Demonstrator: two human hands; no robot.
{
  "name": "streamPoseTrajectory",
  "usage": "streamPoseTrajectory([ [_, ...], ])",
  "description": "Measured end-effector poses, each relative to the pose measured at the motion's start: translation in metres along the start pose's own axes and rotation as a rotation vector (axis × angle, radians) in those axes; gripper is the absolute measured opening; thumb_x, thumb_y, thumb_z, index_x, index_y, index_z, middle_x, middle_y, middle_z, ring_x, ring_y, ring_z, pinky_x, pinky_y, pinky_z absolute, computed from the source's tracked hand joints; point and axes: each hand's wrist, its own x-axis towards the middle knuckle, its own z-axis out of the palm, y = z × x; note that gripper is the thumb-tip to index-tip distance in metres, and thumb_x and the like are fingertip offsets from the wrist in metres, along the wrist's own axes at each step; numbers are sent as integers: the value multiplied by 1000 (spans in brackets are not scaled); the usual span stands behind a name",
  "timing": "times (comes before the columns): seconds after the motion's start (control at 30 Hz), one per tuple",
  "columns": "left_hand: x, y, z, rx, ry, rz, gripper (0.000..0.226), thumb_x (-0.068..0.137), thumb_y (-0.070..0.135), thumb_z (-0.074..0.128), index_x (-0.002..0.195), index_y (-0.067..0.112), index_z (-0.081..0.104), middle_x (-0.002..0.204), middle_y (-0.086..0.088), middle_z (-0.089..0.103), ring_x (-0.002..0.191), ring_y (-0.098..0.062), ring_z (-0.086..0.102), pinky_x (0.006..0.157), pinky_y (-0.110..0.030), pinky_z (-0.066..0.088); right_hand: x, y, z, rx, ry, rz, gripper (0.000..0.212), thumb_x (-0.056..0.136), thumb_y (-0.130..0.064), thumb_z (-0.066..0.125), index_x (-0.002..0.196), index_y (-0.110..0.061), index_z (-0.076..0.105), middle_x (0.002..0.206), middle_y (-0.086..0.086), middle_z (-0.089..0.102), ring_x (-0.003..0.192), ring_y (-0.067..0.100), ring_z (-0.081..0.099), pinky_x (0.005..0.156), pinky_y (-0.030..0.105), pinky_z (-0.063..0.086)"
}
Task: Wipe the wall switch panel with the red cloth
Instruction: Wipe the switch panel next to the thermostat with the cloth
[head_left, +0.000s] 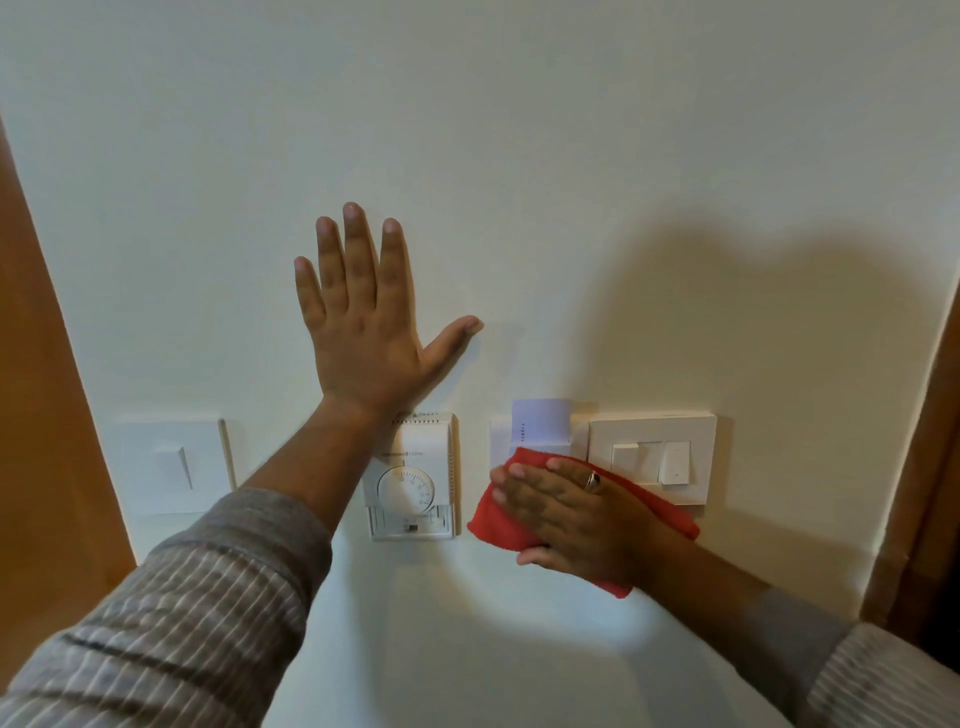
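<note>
A red cloth (498, 525) is pressed flat against the wall by my right hand (576, 514), which wears a ring. The cloth covers the lower part of a white key-card holder (506, 431) with a pale card (541, 418) in its slot, and it overlaps the lower left corner of the white wall switch panel (652, 457). That panel carries two rocker switches. My left hand (363, 322) rests flat on the bare wall above, fingers spread, holding nothing.
A white thermostat (413, 478) with a round dial hangs between my arms. Further left is a single white switch plate (174, 465). Brown wooden frames (47, 395) border the wall on both sides.
</note>
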Motion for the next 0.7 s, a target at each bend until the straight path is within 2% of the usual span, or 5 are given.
streamPoseTrajectory([
  [0.2, 0, -1, 1, 7, -2, 1, 108, 88, 85, 32, 161, 8, 13, 168, -26, 12, 156, -46, 10, 125, -63, 8, 9, -27, 1, 0, -4, 439, 92, 97, -66, 37, 157, -1, 10, 163, 19, 9, 150, 38, 16, 124, 48, 10],
  [0.4, 0, -1, 0, 3, -8, 4, 108, 88, 86, 29, 161, 8, 12, 168, -26, 10, 156, -46, 9, 125, -62, 7, -13, -5, -4, -7, -3, 120, 84, 91, -67, 51, 149, -9, 33, 151, 11, 37, 145, 26, 26, 123, 43, 13],
  [0.5, -1, 0, 1, 11, -2, 1, 109, 88, 86, 30, 161, 7, 13, 168, -26, 11, 156, -46, 9, 125, -62, 7, -1, -3, -8, -8, 29, 319, 92, 88, -71, 53, 149, -5, 33, 153, 16, 32, 147, 31, 24, 122, 45, 16],
  [0.6, 0, 0, 3, 22, 15, 0, 109, 88, 85, 33, 161, 6, 15, 167, -28, 13, 155, -47, 11, 124, -63, 8, 28, -13, -8, -7, -30, 490, 95, 94, -72, 34, 155, -1, 16, 162, 21, 14, 152, 36, 8, 125, 47, 7],
  [0.7, 0, 0, 3, 10, 15, 3, 109, 88, 85, 34, 161, 7, 14, 167, -28, 13, 155, -48, 11, 124, -63, 7, 33, -17, -6, -38, -37, 407, 91, 95, -72, 34, 155, -4, 22, 162, 17, 17, 152, 34, 12, 123, 48, 11],
])
